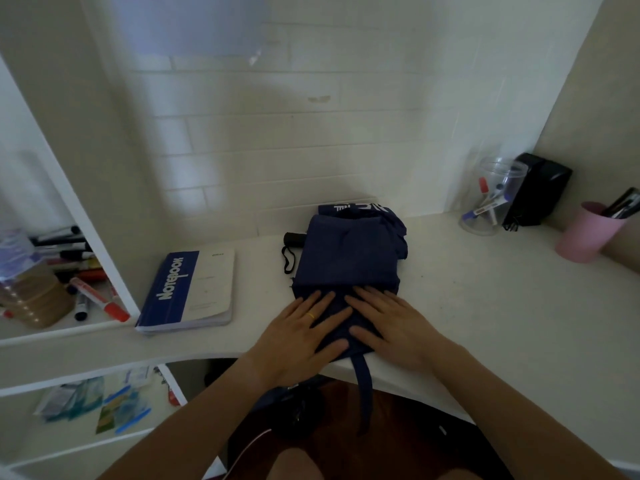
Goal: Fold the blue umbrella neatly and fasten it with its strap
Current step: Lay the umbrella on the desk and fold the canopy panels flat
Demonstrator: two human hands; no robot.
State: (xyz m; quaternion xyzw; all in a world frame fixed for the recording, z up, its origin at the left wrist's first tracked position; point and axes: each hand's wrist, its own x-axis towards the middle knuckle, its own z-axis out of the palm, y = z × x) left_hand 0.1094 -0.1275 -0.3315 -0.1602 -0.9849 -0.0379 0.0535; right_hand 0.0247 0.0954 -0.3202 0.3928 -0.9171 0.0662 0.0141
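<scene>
Both hands, left hand (300,330) and right hand (393,327), press flat-fingered on my dark blue fabric umbrella (348,261) at the white desk (485,306) edge. I judge flattening underway; next, roll it and catch its dangling blue strap (363,386).

umbrella (349,258) matt cloth; desk (485,306) smooth, maybe laminate.
</scene>
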